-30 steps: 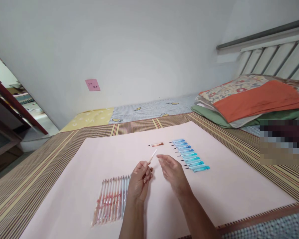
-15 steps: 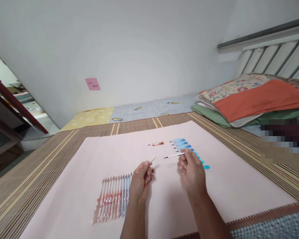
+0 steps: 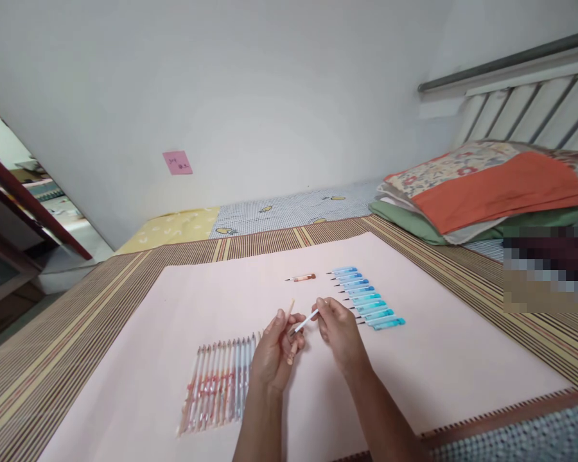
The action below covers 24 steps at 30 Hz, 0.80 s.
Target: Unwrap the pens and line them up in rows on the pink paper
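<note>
My left hand [image 3: 273, 343] is closed around a slim peach-coloured stick [image 3: 291, 309], which pokes out above and below the fingers. Pinched in my right hand [image 3: 338, 328] is a thin white pen-like stick [image 3: 306, 321], slanting down to the left. Its darker tip end meets the fingers of my left hand; whether it touches the peach stick I cannot tell. Beside my left wrist lies a row of slim pens [image 3: 216, 378] with pale, pink-printed barrels, partly covered by that hand. Beyond my right hand several blue and turquoise pieces with dark tips [image 3: 361, 290] are lined up.
A single brown-orange piece with a dark tip [image 3: 303, 278] lies apart. Everything rests on a large pale pink sheet [image 3: 149, 359] over a striped mat [image 3: 101, 289]. Folded bedding [image 3: 501, 192] is stacked at the right, and a pink note [image 3: 177, 162] sticks to the wall.
My right hand has moved left and tilted the white stick down, bringing its tip to my left hand. The peach stick now stands more upright, with its lower end showing.
</note>
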Tool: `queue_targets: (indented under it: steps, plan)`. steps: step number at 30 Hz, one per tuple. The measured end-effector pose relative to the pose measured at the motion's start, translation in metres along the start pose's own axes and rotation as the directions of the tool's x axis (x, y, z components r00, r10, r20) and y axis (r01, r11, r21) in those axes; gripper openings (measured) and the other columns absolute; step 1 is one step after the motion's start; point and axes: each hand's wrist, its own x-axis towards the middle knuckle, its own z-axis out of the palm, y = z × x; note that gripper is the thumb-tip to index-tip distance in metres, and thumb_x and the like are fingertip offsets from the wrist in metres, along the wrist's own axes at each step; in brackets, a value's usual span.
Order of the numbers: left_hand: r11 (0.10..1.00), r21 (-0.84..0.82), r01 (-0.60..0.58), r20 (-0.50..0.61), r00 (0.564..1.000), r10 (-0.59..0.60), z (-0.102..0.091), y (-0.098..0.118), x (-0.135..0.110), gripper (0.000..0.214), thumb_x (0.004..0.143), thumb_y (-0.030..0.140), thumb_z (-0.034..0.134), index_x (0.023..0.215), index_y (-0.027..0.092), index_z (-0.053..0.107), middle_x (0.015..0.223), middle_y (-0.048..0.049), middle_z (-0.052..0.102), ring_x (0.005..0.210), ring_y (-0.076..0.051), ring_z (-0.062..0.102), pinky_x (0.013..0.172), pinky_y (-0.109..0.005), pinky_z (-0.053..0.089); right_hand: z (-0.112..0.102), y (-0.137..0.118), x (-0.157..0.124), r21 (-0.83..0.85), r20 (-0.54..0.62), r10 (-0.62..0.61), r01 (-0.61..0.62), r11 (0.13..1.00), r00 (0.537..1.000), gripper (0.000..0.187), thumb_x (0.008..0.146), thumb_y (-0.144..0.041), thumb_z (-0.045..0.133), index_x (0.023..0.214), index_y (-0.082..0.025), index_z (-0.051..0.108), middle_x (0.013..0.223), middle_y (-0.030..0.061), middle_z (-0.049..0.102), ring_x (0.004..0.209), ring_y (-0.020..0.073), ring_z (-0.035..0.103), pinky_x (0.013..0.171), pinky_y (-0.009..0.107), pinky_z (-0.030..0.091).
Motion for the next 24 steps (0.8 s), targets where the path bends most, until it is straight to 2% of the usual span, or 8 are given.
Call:
queue_targets:
  steps: [3, 7, 10, 13, 15, 19, 22, 24]
  plan:
    - [0.999, -0.050, 0.022, 0.022, 1.000, -0.021, 0.002, 0.000, -0.001, 0.037, 0.072, 0.044, 0.088, 0.078, 0.012, 0.072, 0.087, -0.0080, 0.075, 0.058, -0.011, 0.063, 0.053, -0.022, 0.053, 0.004, 0.005, -0.001, -0.046, 0.024, 0.009, -0.008, 0.999, 1.000, 0.050, 0.078, -0.069, 0.070, 0.072, -0.020, 0.061, 0.045, -0.0093, 0.037, 0.041, 0.0059, 0.024, 0.041, 0.023, 0.017]
    - [0.991, -0.133, 0.025, -0.038, 0.999, -0.030, 0.001, 0.001, -0.001, 0.033, 0.076, 0.041, 0.086, 0.078, 0.012, 0.070, 0.076, -0.0035, 0.068, 0.064, -0.013, 0.066, 0.057, -0.022, 0.055, 0.009, 0.011, -0.002, -0.040, 0.084, 0.042, -0.039, 0.998, 0.996, 0.051, 0.075, -0.069, 0.072, 0.077, -0.019, 0.064, 0.058, -0.0030, 0.057, 0.042, 0.0059, 0.029, 0.041, 0.024, 0.019]
    - [0.986, -0.163, 0.019, -0.053, 0.998, -0.028, 0.000, 0.004, 0.000, 0.030, 0.079, 0.038, 0.084, 0.078, 0.012, 0.069, 0.079, -0.0035, 0.068, 0.066, -0.012, 0.067, 0.058, -0.021, 0.055, 0.010, 0.011, -0.002, -0.050, 0.052, 0.042, -0.039, 0.998, 0.998, 0.053, 0.076, -0.070, 0.070, 0.089, -0.018, 0.068, 0.063, -0.0023, 0.058, 0.045, 0.0076, 0.032, 0.043, 0.025, 0.024]
    - [0.992, -0.123, 0.011, -0.026, 1.000, -0.014, 0.000, 0.005, -0.001, 0.031, 0.078, 0.039, 0.085, 0.077, 0.013, 0.068, 0.073, -0.0014, 0.066, 0.060, -0.010, 0.064, 0.057, -0.021, 0.054, 0.007, 0.003, -0.004, -0.179, -0.045, -0.104, 0.095, 0.979, 0.994, 0.048, 0.080, -0.063, 0.069, 0.098, -0.018, 0.071, 0.068, -0.0002, 0.059, 0.056, 0.0139, 0.046, 0.054, 0.028, 0.038]
    - [0.996, -0.089, 0.002, -0.015, 1.000, -0.003, 0.001, 0.006, -0.001, 0.033, 0.076, 0.040, 0.086, 0.076, 0.013, 0.067, 0.067, 0.0014, 0.063, 0.051, -0.007, 0.057, 0.058, -0.021, 0.052, 0.004, -0.004, -0.006, -0.316, -0.043, -0.255, 0.229, 0.921, 0.966, 0.040, 0.085, -0.055, 0.067, 0.103, -0.020, 0.073, 0.076, 0.0027, 0.062, 0.068, 0.0182, 0.053, 0.065, 0.031, 0.044]
    - [1.000, -0.026, -0.009, 0.005, 1.000, 0.009, 0.001, 0.004, -0.001, 0.038, 0.074, 0.046, 0.086, 0.075, 0.014, 0.066, 0.060, 0.0043, 0.060, 0.038, -0.001, 0.042, 0.047, -0.018, 0.040, -0.003, -0.019, -0.010, -0.507, 0.065, -0.429, 0.400, 0.764, 0.901, 0.030, 0.090, -0.047, 0.063, 0.106, -0.024, 0.075, 0.088, 0.0053, 0.063, 0.067, 0.0179, 0.049, 0.069, 0.033, 0.045]
    - [0.997, 0.075, 0.017, 0.033, 0.999, -0.020, 0.001, 0.002, -0.001, 0.041, 0.073, 0.049, 0.086, 0.076, 0.012, 0.067, 0.056, 0.0034, 0.059, 0.035, -0.001, 0.039, 0.041, -0.018, 0.028, -0.004, -0.028, -0.014, -0.514, 0.180, -0.364, 0.403, 0.758, 0.914, 0.033, 0.089, -0.045, 0.064, 0.114, -0.025, 0.073, 0.089, 0.0043, 0.064, 0.063, 0.0164, 0.048, 0.066, 0.033, 0.044]
    - [0.987, 0.156, 0.050, 0.065, 0.996, -0.061, 0.001, 0.000, -0.001, 0.042, 0.073, 0.049, 0.085, 0.075, 0.011, 0.068, 0.052, 0.0031, 0.058, 0.033, -0.001, 0.037, 0.040, -0.018, 0.025, -0.005, -0.032, -0.016, -0.497, 0.260, -0.282, 0.379, 0.781, 0.923, 0.028, 0.089, -0.042, 0.064, 0.110, -0.025, 0.073, 0.087, 0.0034, 0.066, 0.067, 0.0172, 0.052, 0.067, 0.032, 0.044]
